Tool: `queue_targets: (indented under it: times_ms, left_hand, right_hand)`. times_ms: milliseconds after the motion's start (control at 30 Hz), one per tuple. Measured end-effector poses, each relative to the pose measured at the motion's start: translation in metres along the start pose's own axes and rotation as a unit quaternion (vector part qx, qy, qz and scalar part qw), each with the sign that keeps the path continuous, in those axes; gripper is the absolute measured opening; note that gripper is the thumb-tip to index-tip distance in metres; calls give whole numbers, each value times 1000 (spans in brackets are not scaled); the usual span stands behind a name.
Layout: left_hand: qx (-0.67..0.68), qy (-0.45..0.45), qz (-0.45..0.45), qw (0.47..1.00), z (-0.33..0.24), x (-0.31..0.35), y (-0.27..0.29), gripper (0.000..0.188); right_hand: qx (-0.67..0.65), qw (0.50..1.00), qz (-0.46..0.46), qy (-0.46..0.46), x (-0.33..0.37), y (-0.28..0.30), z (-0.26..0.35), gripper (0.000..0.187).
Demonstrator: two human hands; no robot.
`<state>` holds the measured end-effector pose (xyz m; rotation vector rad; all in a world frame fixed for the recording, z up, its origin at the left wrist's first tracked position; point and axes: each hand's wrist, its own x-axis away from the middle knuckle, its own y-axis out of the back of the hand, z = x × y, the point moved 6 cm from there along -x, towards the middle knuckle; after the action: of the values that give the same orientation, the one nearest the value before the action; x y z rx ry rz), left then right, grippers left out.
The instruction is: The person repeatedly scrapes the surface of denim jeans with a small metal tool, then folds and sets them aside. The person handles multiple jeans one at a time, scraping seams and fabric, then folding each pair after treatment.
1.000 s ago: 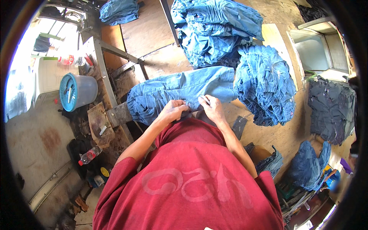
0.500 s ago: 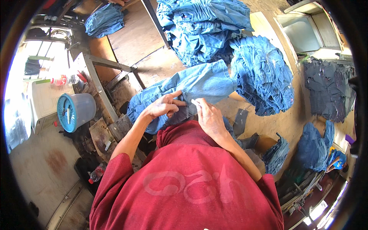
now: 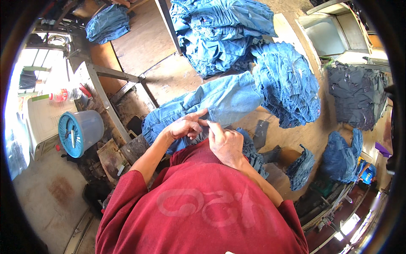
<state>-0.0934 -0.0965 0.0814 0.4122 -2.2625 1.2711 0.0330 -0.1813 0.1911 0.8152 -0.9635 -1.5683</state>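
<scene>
One pair of denim trousers (image 3: 237,99): spread under and just beyond both hands, seemingly mid-handling.
Left hand (image 3: 185,127): fingers outstretched, grip loose.
Right hand (image 3: 227,146): fingertips bunched nearby; grasping anything small, cannot tell.
Denim pile (image 3: 224,31): beyond, on plywood bench (image 3: 175,79); finished or waiting, unclear.
Room: bucket (image 3: 90,127) left, dark garments (image 3: 357,95) right.

denim garment (image 3: 234,99): partly hidden by hands (image 3: 227,146) | denim stack (image 3: 222,31): top cut off
</scene>
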Motion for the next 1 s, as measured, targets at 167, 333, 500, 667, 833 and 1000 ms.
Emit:
queue_targets:
  times_ms: [167, 333, 500, 667, 833, 1000]
  left_hand:
    - [43, -15, 69, 997, 0, -4, 0, 105]
    - [47, -31, 88, 995, 4, -6, 5, 99]
    - [48, -28, 79, 995, 7, -7, 10, 105]
    - [58, -25, 80, 995, 7, -8, 9, 104]
    - [53, -23, 73, 996, 8, -10, 9, 104]
    - [47, -29, 61, 997, 9, -11, 11, 103]
  right_hand:
    - [91, 996, 9, -8, -2, 1, 3, 20]
    - [67, 997, -32, 16, -7, 9, 9, 18]
    - [-65, 994, -3, -90, -11, 18, -14, 8]
    - [-25, 994, 24, -100, -36, 13, -43, 22]
    - [-99, 993, 20, -61, -47, 12, -50, 26]
    - [-83, 995, 34, -42, -54, 12, -53, 29]
